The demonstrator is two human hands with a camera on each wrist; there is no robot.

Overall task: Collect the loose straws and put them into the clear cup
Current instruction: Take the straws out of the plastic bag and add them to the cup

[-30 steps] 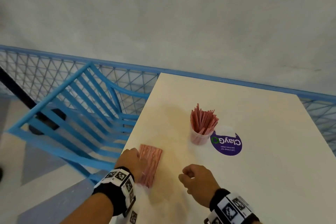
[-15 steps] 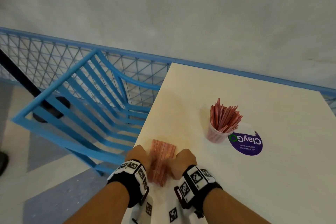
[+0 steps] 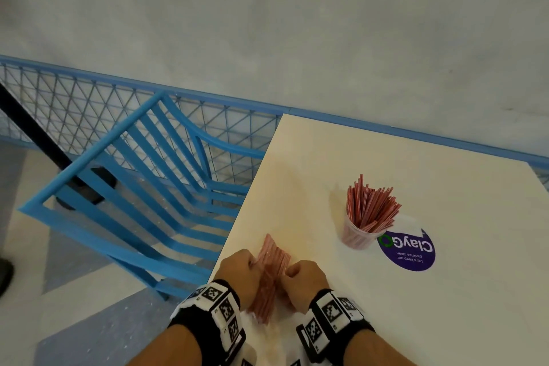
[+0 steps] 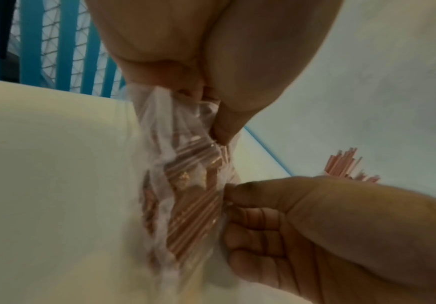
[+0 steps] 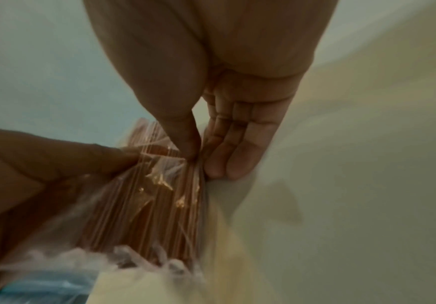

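Note:
A clear plastic bag of red straws lies near the table's left front edge, between my two hands. My left hand pinches the bag's left side; the left wrist view shows thumb and finger closed on the crinkled plastic. My right hand pinches the bag's right side. The straws inside the bag lie side by side. Farther right on the table stands the clear cup, filled with red straws that fan out upward.
The cream table has a purple round sticker just right of the cup. A blue slatted chair stands left of the table, with a blue mesh railing behind it. The table's left edge runs close to my left hand.
My right hand moved left from the bare table to the bag and now pinches its right side. The left hand kept hold of the bag, which has bunched up between them.

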